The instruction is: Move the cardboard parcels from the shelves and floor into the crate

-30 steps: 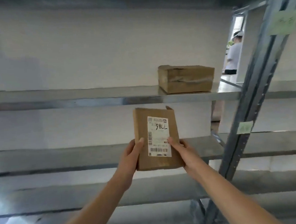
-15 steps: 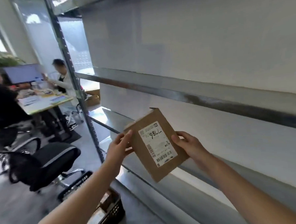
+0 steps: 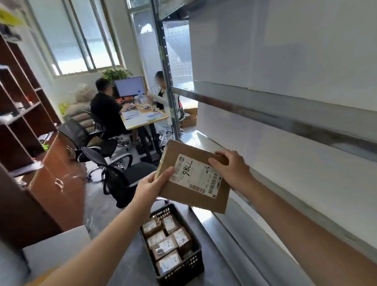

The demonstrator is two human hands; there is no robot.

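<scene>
Both hands, left (image 3: 151, 185) and right (image 3: 230, 168), pinch the flat cardboard parcel (image 3: 192, 193) by opposite edges. It's level above the black crate's (image 3: 187, 268) far end, ready to drop in.

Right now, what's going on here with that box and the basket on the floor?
A person holds one flat cardboard parcel in the air with both hands: the left hand grips its left edge, the right hand its upper edge. It hangs beside the metal shelves. On the floor below stands a black crate that holds several labelled parcels. This one is not yet in the crate.
</scene>
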